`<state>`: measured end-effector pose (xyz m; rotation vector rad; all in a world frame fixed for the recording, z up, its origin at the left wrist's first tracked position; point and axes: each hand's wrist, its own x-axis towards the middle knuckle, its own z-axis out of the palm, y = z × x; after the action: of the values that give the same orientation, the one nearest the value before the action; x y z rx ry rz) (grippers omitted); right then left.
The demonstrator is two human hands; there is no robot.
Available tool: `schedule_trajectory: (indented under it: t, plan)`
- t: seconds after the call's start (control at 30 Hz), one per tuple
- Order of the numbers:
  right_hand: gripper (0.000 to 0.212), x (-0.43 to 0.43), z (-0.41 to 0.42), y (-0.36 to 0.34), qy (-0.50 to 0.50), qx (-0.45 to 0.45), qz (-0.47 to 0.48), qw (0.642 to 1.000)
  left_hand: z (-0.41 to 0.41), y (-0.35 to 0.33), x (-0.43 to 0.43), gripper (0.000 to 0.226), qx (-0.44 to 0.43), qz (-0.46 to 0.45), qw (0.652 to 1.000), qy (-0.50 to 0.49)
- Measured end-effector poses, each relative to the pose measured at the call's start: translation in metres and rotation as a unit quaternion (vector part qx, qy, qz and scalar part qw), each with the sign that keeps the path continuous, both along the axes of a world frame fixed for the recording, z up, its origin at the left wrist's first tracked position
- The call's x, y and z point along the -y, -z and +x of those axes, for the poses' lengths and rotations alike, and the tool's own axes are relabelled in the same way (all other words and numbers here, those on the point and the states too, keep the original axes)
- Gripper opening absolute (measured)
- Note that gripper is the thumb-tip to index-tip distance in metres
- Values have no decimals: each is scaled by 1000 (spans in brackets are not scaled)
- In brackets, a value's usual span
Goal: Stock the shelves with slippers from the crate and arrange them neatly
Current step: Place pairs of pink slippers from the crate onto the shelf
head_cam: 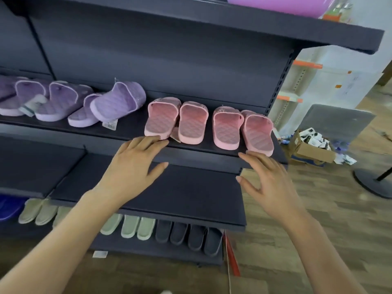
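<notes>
Two pairs of pink slippers stand side by side on the middle dark shelf, heels toward me: the left pair and the right pair. My left hand has straight fingers whose tips touch the heel of the leftmost pink slipper. My right hand is spread just below the heel of the rightmost pink slipper, fingertips close to it; contact is unclear. Neither hand holds anything. Several purple slippers lie unevenly further left on the same shelf. No crate is in view.
A bare dark shelf juts out below my hands. The bottom shelf carries beige, pale green and dark grey slippers. An open cardboard box sits on the wooden floor at right, near a round stand base.
</notes>
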<state>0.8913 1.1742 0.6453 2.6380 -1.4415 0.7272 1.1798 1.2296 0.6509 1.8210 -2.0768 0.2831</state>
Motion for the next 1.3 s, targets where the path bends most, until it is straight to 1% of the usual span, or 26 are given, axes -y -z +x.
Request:
schedule_trajectory:
  t: [0.23, 0.4, 0.53, 0.73, 0.9, 1.07, 1.17, 1.3]
  plan:
    - [57, -38, 57, 12, -102, -3, 39, 994, 38, 8, -93, 57, 15, 18, 993, -113]
    - [52, -62, 118, 10, -185, 18, 27, 982, 78, 7, -156, 57, 20, 19, 981, -192]
    - [53, -83, 179, 7, -243, 30, 16, 970, 120, 6, -205, 56, 29, 17, 968, -249]
    - [53, -127, 296, 10, -312, 31, 14, 949, 203, 3, -282, 54, 30, 10, 945, -326]
    - [49, -167, 392, 16, -374, 24, 32, 927, 271, 7, -345, 55, 31, 22, 922, -386]
    - [54, -205, 477, 20, -432, 4, 52, 900, 322, 14, -403, 52, 35, 22, 891, -453]
    - [51, -225, 526, 20, -475, -1, 58, 878, 345, 19, -433, 51, 29, 25, 868, -495]
    - [53, -246, 592, 21, -530, -2, 60, 846, 374, 26, -460, 50, 16, 27, 836, -548]
